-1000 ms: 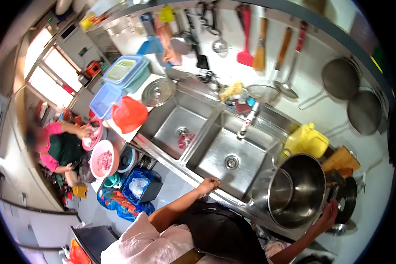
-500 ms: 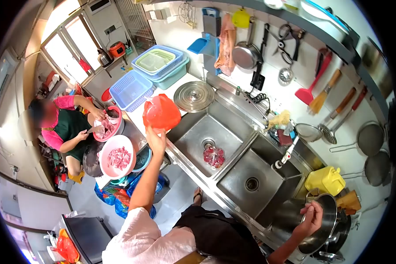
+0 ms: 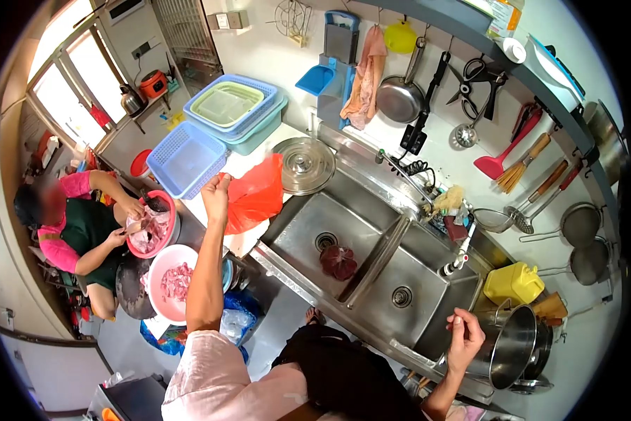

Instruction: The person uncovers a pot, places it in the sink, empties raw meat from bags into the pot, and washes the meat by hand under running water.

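My left hand point(image 3: 217, 196) is raised over the counter, its thumb and fingers pinched at the left edge of a red plastic bag point(image 3: 257, 193). The bag hangs crumpled over the counter, beside the round glass lid point(image 3: 303, 165). My right hand point(image 3: 465, 339) hovers by the steel pot point(image 3: 512, 351), fingers loosely curled and apart, nothing visible in them. In the left basin of the steel sink point(image 3: 308, 242) lies a tied clear bag with dark red contents point(image 3: 338, 262).
A co-worker point(image 3: 84, 224) cuts meat over a pink tub point(image 3: 169, 242) at left. A pink bowl of meat pieces point(image 3: 162, 302) stands nearby. Plastic baskets point(image 3: 182, 163) sit on the counter. A faucet point(image 3: 453, 265) and yellow jug point(image 3: 515, 282) flank the right basin; utensils hang above.
The red bag went from bunched and rounded above my left hand to spread and hanging lower at its right. My right hand moved left, away from the pot. My view shifted slightly.
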The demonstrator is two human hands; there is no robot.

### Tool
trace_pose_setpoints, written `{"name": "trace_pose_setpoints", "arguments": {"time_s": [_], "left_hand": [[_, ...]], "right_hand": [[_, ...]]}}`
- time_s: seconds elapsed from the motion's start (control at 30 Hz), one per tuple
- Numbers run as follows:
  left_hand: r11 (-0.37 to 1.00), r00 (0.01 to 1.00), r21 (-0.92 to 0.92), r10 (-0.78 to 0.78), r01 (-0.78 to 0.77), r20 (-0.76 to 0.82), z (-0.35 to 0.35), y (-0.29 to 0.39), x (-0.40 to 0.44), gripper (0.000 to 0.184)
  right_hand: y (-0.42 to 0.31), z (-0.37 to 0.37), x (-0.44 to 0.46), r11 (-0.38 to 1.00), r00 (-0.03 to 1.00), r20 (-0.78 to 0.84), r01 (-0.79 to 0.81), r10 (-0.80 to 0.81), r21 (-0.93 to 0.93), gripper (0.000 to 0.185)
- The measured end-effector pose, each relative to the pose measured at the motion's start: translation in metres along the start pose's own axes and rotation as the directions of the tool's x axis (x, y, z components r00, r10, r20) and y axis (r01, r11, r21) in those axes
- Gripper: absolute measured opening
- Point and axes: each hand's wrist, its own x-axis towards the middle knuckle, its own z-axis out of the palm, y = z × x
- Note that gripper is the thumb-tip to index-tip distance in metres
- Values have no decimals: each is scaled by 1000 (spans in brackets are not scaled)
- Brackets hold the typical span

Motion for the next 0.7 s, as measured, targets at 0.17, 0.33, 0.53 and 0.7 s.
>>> {"name": "trace_pose_setpoints", "arguments": {"time_s": [0.17, 0.33, 0.53, 0.7], "left_hand": [[988, 988, -152, 34, -11, 151, 21, 91, -30, 20], [988, 912, -149, 18, 47, 411, 44, 156, -84, 20], [964, 823, -172, -71, 202, 564, 72, 171, -187, 23], [918, 706, -170, -147, 358, 693, 94, 149, -251, 23]], "right_hand": [[-16, 34, 15, 996, 990, 137, 28, -17, -79, 12], [-11, 95, 27, 999, 922, 385, -30, 42, -37, 33], [-3, 156, 3, 976, 882, 429, -218, 193, 11, 86], [32, 105, -27, 959, 782, 557, -221, 282, -176, 93]]}}
